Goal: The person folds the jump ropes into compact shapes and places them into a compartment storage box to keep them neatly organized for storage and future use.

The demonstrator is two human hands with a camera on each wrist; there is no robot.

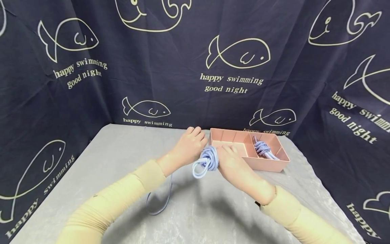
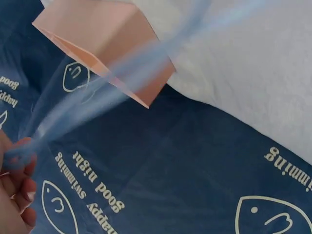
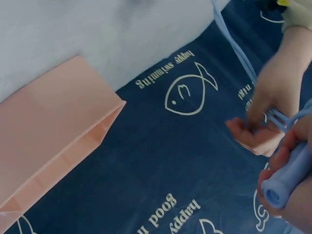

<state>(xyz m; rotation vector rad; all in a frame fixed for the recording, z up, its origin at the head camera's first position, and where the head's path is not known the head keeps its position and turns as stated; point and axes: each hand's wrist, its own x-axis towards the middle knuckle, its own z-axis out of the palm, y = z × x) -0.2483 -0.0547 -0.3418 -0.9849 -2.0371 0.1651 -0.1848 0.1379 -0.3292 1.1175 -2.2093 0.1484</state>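
Observation:
A blue jump rope is between my hands, its cord wound into a coil (image 1: 210,157) with a loop sticking out toward me. My right hand (image 1: 233,166) grips it, and in the right wrist view the fingers wrap a blue handle (image 3: 287,180) with a hollow end. My left hand (image 1: 190,144), just left of the coil, pinches the cord with curled fingers (image 2: 19,161). Loose cord (image 1: 164,206) hangs down below the left forearm. Across the left wrist view the cord (image 2: 117,83) is blurred. The second handle cannot be made out.
Behind my right hand stands a pink divided box (image 1: 265,165). Its right compartment holds another wound blue jump rope (image 1: 263,149). A grey cloth covers the table (image 1: 128,152), and a dark blue fish-print curtain (image 1: 182,67) hangs around the back and sides.

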